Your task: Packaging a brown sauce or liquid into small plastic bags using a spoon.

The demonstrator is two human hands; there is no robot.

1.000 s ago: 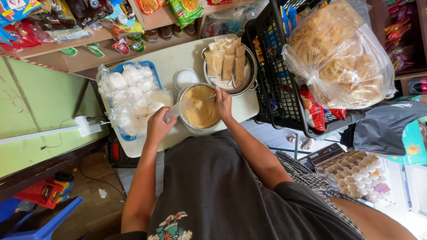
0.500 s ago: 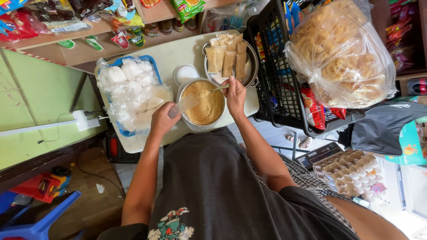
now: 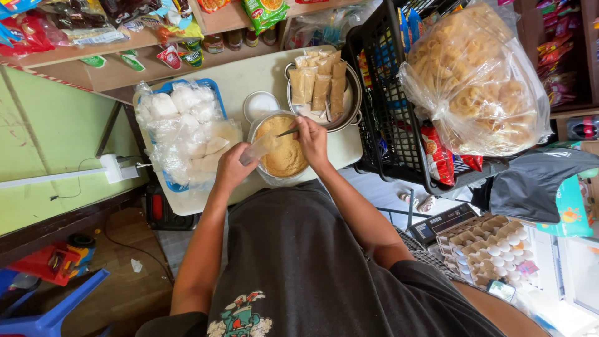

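Nearest the viewer, both forearms reach out from a dark shirt toward a pale table [image 3: 249, 75]. The left hand [image 3: 232, 167] is closed in a pinch on a small clear plastic bag [image 3: 261, 147], held tilted with its mouth toward the bowl. The right hand [image 3: 312, 140] is closed around a spoon [image 3: 288, 131], whose tip lies over the powder.

Change noted: half a second ago the right hand was further back over the bowl's far rim and the bag sat lower at the bowl's left edge; the spoon hand has since drawn in toward the bag mouth. My reading is that one spoonful is being carried to the bag, so a single packet is mid-fill.

The metal bowl [image 3: 261, 125] stands at the near edge of the table, directly between the two hands. The yellowish-tan powder [image 3: 284, 156] in it looks fine and dry, lying in an uneven heap, with plenty left.

Just beyond the bowl, touching or nearly so, is a small round white lid or dish [image 3: 260, 105]. To its right a metal pan [image 3: 351, 100] holds several filled tan packets [image 3: 319, 84], laid side by side. To the left, a blue basket [image 3: 212, 87] carries clear bags of white contents [image 3: 181, 115].

Further right stands a black wire crate [image 3: 387, 118] with a big bag of fried rings [image 3: 480, 87]; egg trays [image 3: 493, 246] lie below.
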